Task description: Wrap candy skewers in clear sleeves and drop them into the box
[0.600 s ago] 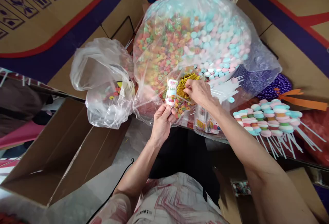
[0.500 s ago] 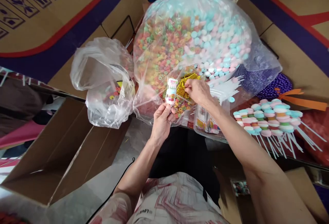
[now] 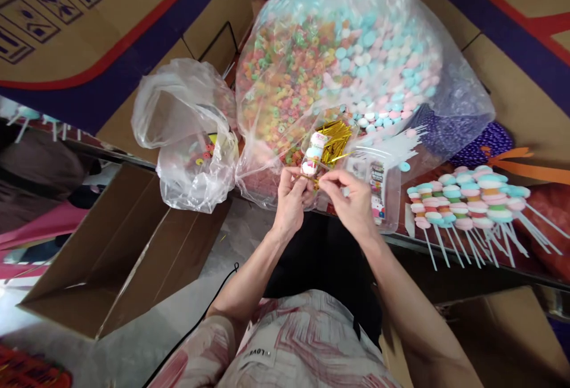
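The lower end of the small wrapped pastel candy stack [image 3: 313, 155] is hidden inside the left hand [image 3: 291, 201]; the thin gold wire tie [image 3: 316, 184] pinched between both hands is too small to be made out.

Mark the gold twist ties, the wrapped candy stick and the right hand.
gold twist ties [image 3: 335, 142], head view, middle of bundle
wrapped candy stick [image 3: 313, 155], head view, wrapped top
right hand [image 3: 352, 201], head view, back of hand

Open cardboard box [image 3: 111, 263], finished candy skewers [image 3: 467, 204] on table.
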`<state>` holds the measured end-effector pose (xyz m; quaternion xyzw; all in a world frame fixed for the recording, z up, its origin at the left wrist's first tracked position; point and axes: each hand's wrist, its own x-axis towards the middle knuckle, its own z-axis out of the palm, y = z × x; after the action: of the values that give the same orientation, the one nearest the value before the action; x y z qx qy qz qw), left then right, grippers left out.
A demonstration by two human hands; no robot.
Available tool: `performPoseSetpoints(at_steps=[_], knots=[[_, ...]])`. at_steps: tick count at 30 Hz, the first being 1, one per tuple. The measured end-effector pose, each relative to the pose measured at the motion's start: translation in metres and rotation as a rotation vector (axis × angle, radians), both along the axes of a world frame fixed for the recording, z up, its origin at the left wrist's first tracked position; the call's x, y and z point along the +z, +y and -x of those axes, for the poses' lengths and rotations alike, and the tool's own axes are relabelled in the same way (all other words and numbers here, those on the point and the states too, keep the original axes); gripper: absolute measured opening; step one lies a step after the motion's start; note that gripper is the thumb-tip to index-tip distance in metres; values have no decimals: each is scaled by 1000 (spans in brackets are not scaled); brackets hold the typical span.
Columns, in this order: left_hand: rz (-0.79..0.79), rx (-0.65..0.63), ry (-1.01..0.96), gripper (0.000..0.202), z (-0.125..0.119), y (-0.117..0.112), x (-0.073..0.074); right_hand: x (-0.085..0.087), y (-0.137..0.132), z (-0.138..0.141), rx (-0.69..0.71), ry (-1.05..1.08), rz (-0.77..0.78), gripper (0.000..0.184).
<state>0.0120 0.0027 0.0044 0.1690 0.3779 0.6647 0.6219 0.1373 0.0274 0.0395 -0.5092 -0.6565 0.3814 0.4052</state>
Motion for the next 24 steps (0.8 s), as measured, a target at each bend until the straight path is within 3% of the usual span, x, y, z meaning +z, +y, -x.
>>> performPoseSetpoints(at_steps=[4,8,16,21,24], knots=[[-47,-99,8,25,-9,-11,3,-14,-18,6,-141,148,110,21],[-53,-143,4,21,-16,-19,6,-18,-24,1,-242,136,73,28],[-48,-149,-16,37,-31,-16,7,-12,-42,-20,-147,118,101,18],[16,-295,-102,38,-33,-16,13,-13,-45,-31,-155,191,121,23],[138,-411,-232,33,-32,-20,20,-17,-47,-35,-102,360,183,31]])
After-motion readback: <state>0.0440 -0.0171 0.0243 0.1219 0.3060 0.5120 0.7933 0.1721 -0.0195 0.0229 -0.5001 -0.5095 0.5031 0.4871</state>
